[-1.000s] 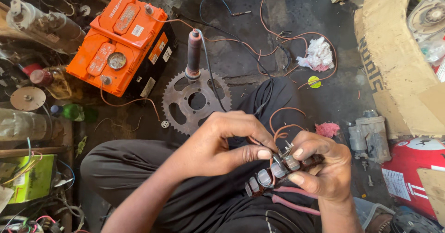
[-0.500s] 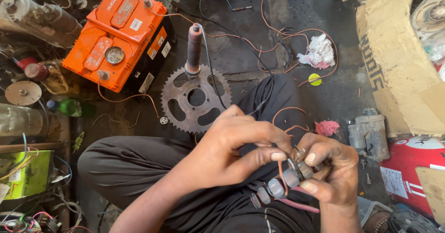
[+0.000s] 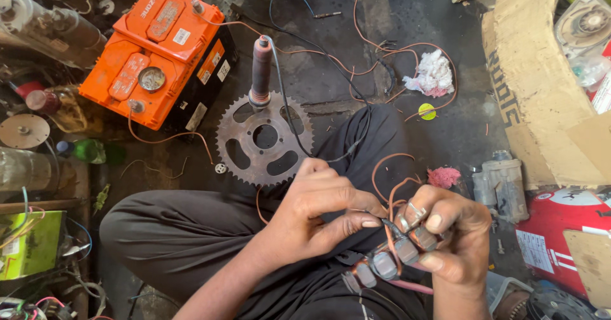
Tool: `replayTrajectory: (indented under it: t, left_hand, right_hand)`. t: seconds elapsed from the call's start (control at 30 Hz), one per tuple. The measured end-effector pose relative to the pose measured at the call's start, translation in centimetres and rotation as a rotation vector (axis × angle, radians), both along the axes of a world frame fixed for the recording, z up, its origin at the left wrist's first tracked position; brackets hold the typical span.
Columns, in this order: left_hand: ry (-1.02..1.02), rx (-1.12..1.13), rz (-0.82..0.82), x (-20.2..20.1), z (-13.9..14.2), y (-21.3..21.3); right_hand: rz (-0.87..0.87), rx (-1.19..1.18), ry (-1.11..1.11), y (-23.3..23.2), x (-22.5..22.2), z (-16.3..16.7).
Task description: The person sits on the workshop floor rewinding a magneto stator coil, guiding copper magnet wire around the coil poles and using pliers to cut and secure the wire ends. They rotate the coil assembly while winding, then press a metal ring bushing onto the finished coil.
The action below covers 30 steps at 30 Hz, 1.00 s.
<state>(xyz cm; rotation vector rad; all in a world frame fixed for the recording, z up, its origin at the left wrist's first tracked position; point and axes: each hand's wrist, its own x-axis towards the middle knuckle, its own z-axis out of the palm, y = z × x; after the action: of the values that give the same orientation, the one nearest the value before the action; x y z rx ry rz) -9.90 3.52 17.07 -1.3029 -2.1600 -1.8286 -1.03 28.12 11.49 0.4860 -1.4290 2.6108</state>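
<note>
On a cluttered workshop floor, a seated person's two hands meet above dark-trousered knees. The right hand (image 3: 449, 240) grips a wound stator coil (image 3: 388, 263), its copper-wrapped poles showing between the fingers, held low at the centre-right of the view, just over the lap. The left hand (image 3: 321, 215) is pinched narrow, thumb and forefinger closed on a thin copper wire (image 3: 389, 183) that loops up from the coil.

Just beyond the knees lies a rusty toothed sprocket (image 3: 264, 138), with a brown cylindrical handle (image 3: 261, 71) standing upright at its far rim. An orange battery (image 3: 156, 56) sits to the far left, well apart from the hands, trailing thin leads. A cardboard box (image 3: 541, 97) walls off the right edge, with a small grey motor (image 3: 503, 183) and a red container (image 3: 560, 237) below it, near the right hand. A white rag (image 3: 434, 73) lies among loose wire at the far side.

Bottles and metal parts crowd the left edge. Bare floor shows only between the sprocket and the box.
</note>
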Motion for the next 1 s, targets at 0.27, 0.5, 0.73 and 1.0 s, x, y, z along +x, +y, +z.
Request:
replayTrajectory:
  t: [0.27, 0.5, 0.73, 1.0]
  left_hand:
    - [-0.375, 0.178, 0.483, 3.3, -1.9, -0.4]
    - [-0.597, 0.34, 0.223, 7.0, -4.2, 0.7]
    - [-1.668, 0.845, 0.327, 7.4, -10.8, 0.9]
    - [-1.768, 0.422, 0.205, 9.6, -17.1, -0.9]
  right_hand:
    - [-0.471, 0.647, 0.067, -2.5, 1.0, 0.5]
    - [-0.584, 0.772, 0.134, -9.2, 2.2, -2.0]
    - [-0.302, 1.123, 0.256, -10.8, 3.1, -4.4]
    - [0.009, 1.314, 0.096, -6.5, 1.2, -0.2]
